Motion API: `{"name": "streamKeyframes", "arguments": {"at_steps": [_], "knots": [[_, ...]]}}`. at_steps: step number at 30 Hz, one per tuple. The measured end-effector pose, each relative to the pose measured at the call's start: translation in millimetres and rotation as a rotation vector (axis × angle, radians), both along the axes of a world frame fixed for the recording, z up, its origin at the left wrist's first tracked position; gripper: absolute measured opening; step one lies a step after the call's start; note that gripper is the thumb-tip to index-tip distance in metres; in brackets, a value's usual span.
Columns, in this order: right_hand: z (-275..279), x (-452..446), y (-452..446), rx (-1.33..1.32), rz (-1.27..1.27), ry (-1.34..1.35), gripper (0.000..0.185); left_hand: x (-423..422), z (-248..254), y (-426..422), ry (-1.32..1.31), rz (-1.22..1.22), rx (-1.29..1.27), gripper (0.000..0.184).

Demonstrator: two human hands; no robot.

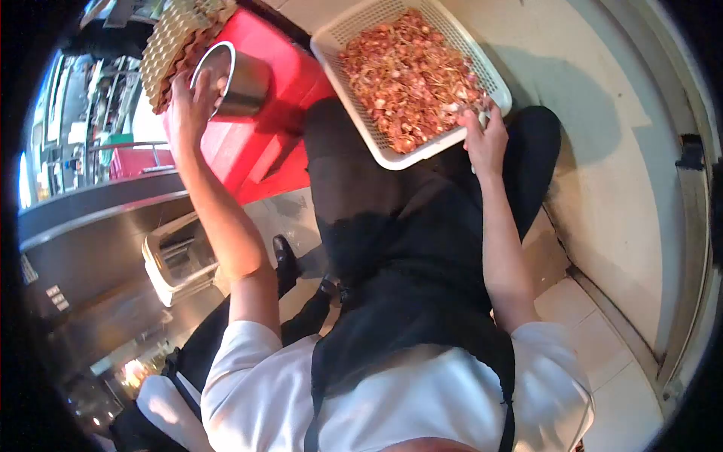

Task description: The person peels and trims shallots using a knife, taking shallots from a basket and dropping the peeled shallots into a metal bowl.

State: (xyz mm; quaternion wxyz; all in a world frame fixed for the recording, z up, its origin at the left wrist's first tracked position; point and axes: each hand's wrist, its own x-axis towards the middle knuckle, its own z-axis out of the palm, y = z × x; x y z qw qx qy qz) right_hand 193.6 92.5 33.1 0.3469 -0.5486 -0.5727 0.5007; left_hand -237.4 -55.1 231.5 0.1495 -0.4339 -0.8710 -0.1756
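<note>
A white perforated plastic basket point(388, 156) rests by my knees, filled with a heap of small reddish-brown bulbs and loose skins that look like shallots point(410, 79). My right hand point(488, 139) is at the basket's near right corner, its fingers closed around something small and partly hidden. On the left, my left hand point(190, 109) reaches to the rim of a round stainless steel container point(252, 83), fingers apart. Some pale pieces show inside the container, but I cannot make them out clearly.
The container stands on a red plastic box point(290, 71), beside stacked egg trays point(177, 45). A pale wall point(595, 98) closes off the right side. Another person's black shoe point(285, 260) is on the floor at left, near a white plastic bin point(162, 271).
</note>
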Motion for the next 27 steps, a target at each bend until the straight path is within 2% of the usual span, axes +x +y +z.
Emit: {"name": "streamKeyframes", "arguments": {"at_steps": [1, 2, 3, 5, 7, 8, 9, 10, 11, 12, 13, 14, 15, 18, 21, 22, 23, 26, 27], "knots": [[15, 2, 0, -0.103, 0.005, 0.024, 0.046, 17, 7, 3, 0.11, 0.034, -0.095, 0.052], [-3, 1, 2, 0.031, -0.038, 0.069, 0.044, 36, 10, 11, 0.089, 0.088, -0.05, 0.053], [-6, 3, 4, 0.031, -0.049, 0.078, 0.043, 68, 13, 25, -0.001, 0.056, 0.049, 0.049], [-4, 3, 4, 0.028, -0.048, 0.096, 0.041, 78, -27, 43, -0.141, -0.3, 0.176, 0.04], [6, 2, 3, -0.011, -0.03, 0.115, 0.037, 151, -41, 72, -0.427, -0.311, -0.161, 0.031], [6, 2, 4, -0.021, -0.023, 0.122, 0.036, 156, -81, 82, -0.564, -0.573, -0.175, 0.024], [5, 3, 4, -0.031, -0.022, 0.128, 0.035, 180, -95, 94, -0.68, -0.644, -0.392, 0.025], [2, 4, 4, -0.046, -0.019, 0.152, 0.036, 184, -150, 101, -0.663, -0.778, -0.483, 0.026], [-1, 4, 5, -0.058, -0.019, 0.175, 0.036, 211, -154, 107, -0.721, -0.76, -0.678, 0.027], [-4, 5, 7, -0.071, -0.021, 0.199, 0.036, 223, -188, 105, -0.603, -0.83, -0.688, 0.03], [-6, 6, 7, -0.075, -0.022, 0.192, 0.036, 233, -214, 107, -0.722, -0.898, -0.72, 0.033], [-6, 6, 8, -0.081, -0.02, 0.186, 0.036, 239, -242, 101, -0.556, -0.921, -0.639, 0.033], [-6, 4, 7, -0.084, -0.015, 0.181, 0.036, 246, -243, 99, -0.39, -0.937, -0.554, 0.034], [-2, 3, 6, -0.11, -0.031, 0.232, 0.033, 245, -231, 98, -0.366, -0.765, -0.861, 0.031], [2, 3, 9, -0.086, -0.018, 0.233, 0.032, 221, -221, 104, -0.558, -0.759, -0.697, 0.027], [1, 4, 6, -0.083, -0.018, 0.225, 0.032, 215, -207, 104, -0.617, -0.723, -0.587, 0.022], [-1, 4, 4, -0.081, -0.017, 0.232, 0.031, 206, -202, 103, -0.661, -0.791, -0.421, 0.019], [-3, 1, 6, -0.076, -0.003, 0.256, 0.031, 191, -181, 101, -0.767, -0.652, -0.349, 0.02], [0, 1, 6, -0.085, 0.001, 0.26, 0.031, 187, -181, 99, -0.919, -0.583, -0.333, 0.02]]}}
